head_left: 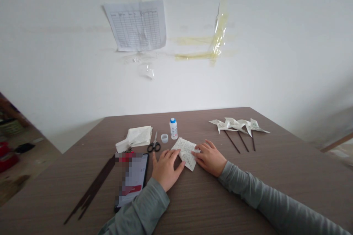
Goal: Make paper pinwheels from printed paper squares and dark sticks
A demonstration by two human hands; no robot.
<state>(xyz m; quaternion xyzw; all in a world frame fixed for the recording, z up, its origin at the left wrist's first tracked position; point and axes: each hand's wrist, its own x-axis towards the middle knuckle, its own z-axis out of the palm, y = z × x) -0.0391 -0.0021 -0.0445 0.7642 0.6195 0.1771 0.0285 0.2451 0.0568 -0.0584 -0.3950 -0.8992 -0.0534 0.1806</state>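
A folded square of printed paper (186, 151) lies on the brown table (248, 176) in front of me. My left hand (165, 169) rests flat on the table with its fingers stretched out, the fingertips pressing the paper's left edge. My right hand (210, 158) lies on the paper's right side, fingers extended and pressing it down. Both sleeves are grey-green.
Behind the paper stand a small white glue bottle with a blue cap (173, 128) and its loose cap (164, 138). Scissors (154, 144) and a paper stack (139, 136) lie at left, a phone (132, 181) and dark sticks (92, 189) nearer. Finished paper pinwheels (238, 126) lie at right.
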